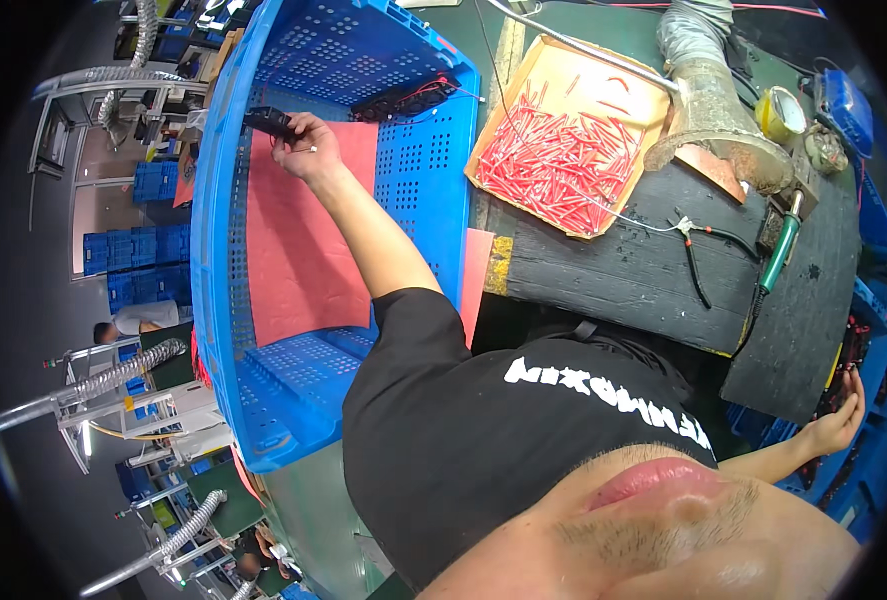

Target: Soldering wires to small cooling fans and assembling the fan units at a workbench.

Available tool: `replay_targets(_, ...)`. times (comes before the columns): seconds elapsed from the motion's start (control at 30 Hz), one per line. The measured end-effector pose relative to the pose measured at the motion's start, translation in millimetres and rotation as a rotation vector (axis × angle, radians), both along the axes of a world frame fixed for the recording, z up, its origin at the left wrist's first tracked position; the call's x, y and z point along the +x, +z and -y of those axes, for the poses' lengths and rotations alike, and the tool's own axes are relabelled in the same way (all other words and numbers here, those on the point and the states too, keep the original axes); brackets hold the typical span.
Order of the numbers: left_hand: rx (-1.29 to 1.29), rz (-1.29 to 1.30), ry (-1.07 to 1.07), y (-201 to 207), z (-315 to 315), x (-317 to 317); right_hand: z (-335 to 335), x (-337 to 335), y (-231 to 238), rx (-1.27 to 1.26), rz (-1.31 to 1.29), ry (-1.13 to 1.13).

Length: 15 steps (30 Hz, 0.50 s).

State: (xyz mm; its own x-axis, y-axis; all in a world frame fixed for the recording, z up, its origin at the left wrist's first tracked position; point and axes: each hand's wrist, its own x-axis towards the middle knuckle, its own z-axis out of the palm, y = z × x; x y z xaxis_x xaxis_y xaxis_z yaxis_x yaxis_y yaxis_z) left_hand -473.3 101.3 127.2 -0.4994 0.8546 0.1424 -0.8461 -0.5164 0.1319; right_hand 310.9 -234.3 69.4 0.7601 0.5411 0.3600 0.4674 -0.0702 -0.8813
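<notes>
My left hand [308, 148] reaches into a large blue plastic crate [225, 330] and is closed on a black part [268, 123] near the crate's far left wall. A red sheet [308, 250] lines the crate beneath that arm. Along the crate's far right side stand several black fan-like parts [403, 100] with red wires. My right hand [835, 428] is low at the far right, its fingers stretched out and somewhat apart. Its fingertips are by black pieces with red wires [852, 345] in another blue crate [875, 310]; any contact there is unclear.
A shallow box [653, 130] of red-sleeved pieces [563, 165] sits on the dark workbench [603, 265]. Near it lie pliers [693, 250], a green-handled soldering iron [781, 245], a tape roll [781, 112] and a fume duct [708, 120]. Other people [143, 320] are at the left.
</notes>
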Motion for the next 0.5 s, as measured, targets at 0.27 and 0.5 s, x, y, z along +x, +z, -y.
replay_targets(0.27,0.039,0.054,-0.088,-18,-3,-18,-3,4,-5,0.049,-0.028,0.074)
replay_targets(0.5,-0.125,0.235,-0.078,-34,-1,0,-1,2,1,0.037,-0.031,0.05)
